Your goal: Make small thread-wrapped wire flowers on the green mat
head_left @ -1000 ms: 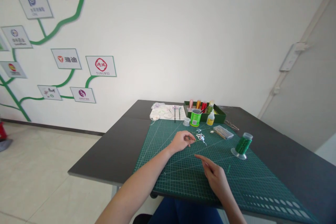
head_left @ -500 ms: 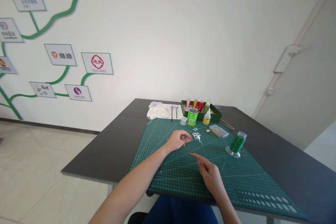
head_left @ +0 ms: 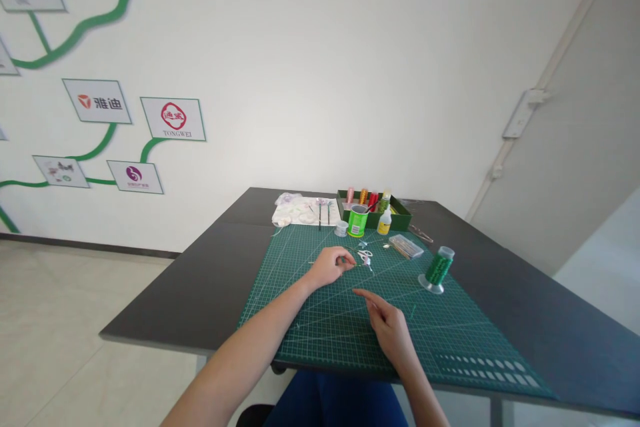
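My left hand (head_left: 330, 267) is over the middle of the green cutting mat (head_left: 320, 340), its fingers pinched on a thin wire stem. A small pale flower (head_left: 368, 261) shows at the stem's right end, near the white-handled scissors (head_left: 365, 253). Closer to me, my right hand (head_left: 390, 325) is held with the index finger stretched left and the thumb close under it. Its fingers look pressed together, but anything between them is too fine to see. Right of it stands a spool of green thread (head_left: 439, 267). A short green thread piece (head_left: 413, 311) lies on the mat.
Behind the hands stand a green can (head_left: 357, 221), a glue bottle (head_left: 385, 221), a small white spool (head_left: 341, 229) and a green box (head_left: 401, 221) of thread spools. A clear case (head_left: 406, 247) lies right. A white cloth (head_left: 300, 211) with thin tools lies back left.
The view has shifted slightly right. The pale flower now shows clearer of the left fingers, by the scissors. Both hands keep nearly the same pose.
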Available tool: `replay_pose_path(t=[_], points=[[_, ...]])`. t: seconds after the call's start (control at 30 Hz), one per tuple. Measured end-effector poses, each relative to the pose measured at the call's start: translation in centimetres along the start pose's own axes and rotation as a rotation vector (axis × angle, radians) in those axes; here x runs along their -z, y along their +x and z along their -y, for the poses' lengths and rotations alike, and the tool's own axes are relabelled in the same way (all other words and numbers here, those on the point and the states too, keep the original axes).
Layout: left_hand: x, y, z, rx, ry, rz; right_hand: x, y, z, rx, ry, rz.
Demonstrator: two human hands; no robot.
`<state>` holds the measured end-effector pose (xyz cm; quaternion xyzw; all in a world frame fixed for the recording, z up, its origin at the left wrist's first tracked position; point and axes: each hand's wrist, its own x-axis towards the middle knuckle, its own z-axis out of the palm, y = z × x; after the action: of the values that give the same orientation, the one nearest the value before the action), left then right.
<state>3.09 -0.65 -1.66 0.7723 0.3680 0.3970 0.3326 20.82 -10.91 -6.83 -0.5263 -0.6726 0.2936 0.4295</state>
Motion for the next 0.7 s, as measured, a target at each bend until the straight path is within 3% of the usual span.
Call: replay_pose_path(t=[0.7], points=[[-0.04, 0.12, 0.38, -0.034, 0.048, -0.001, -0.14, 0.08, 0.18, 0.025, 0.014, -0.019]])
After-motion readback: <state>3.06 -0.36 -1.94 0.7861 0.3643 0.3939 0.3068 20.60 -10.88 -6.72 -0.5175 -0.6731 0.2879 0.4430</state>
